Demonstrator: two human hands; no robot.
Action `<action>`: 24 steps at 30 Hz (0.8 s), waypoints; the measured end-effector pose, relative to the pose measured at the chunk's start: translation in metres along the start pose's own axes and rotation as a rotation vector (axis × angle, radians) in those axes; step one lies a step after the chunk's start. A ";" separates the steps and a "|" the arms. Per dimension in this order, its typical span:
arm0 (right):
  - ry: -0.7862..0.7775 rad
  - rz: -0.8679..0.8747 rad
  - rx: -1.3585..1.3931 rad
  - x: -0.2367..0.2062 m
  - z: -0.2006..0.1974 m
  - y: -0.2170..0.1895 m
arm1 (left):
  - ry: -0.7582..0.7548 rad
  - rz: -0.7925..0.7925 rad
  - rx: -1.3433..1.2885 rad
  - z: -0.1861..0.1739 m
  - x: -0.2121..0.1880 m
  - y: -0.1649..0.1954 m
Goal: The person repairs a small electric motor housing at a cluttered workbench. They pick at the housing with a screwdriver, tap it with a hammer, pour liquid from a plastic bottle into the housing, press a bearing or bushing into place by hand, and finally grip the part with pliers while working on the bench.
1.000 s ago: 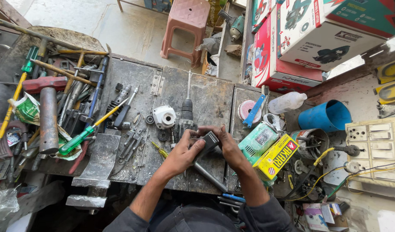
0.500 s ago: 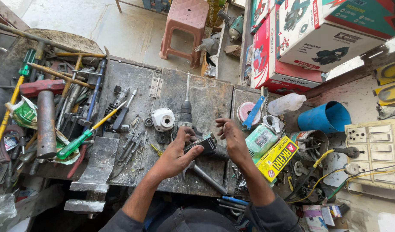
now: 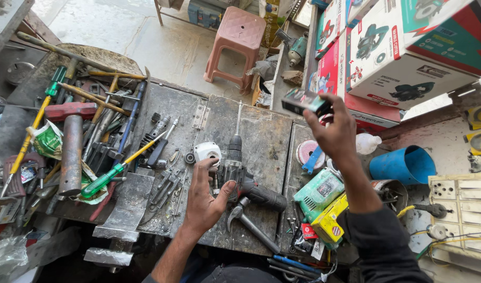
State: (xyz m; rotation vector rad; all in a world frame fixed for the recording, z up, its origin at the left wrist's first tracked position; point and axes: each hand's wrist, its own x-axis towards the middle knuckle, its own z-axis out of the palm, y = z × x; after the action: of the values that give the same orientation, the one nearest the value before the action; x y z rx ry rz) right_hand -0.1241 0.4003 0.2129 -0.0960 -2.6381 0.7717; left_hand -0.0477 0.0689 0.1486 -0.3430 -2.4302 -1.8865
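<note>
The right hand left the spot where both hands had been closed together over a dark part at the front of the counter, and rose toward the stacked boxes holding a small dark box. The left hand opened (fingers spread) beside the drill, with the pliers uncovered below.

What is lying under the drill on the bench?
A claw hammer pokes out from beneath the drill, its handle running toward the bench edge. The left hand rests beside the drill; anything else underneath is covered.
</note>
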 end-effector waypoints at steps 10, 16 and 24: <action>-0.053 -0.118 -0.226 0.065 0.062 0.078 | 0.109 -0.046 0.128 -0.008 -0.007 -0.009; -0.022 0.097 0.106 0.012 -0.045 0.081 | 0.094 -0.058 0.189 -0.008 -0.002 -0.013; 0.158 0.462 -0.011 -0.087 -0.094 0.175 | 0.109 -0.082 0.168 -0.004 0.003 -0.023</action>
State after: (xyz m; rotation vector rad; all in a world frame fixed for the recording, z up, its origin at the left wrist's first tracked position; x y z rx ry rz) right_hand -0.0155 0.5811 0.1619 -0.7582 -2.4933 0.8488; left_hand -0.0559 0.0600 0.1282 -0.1304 -2.5413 -1.6657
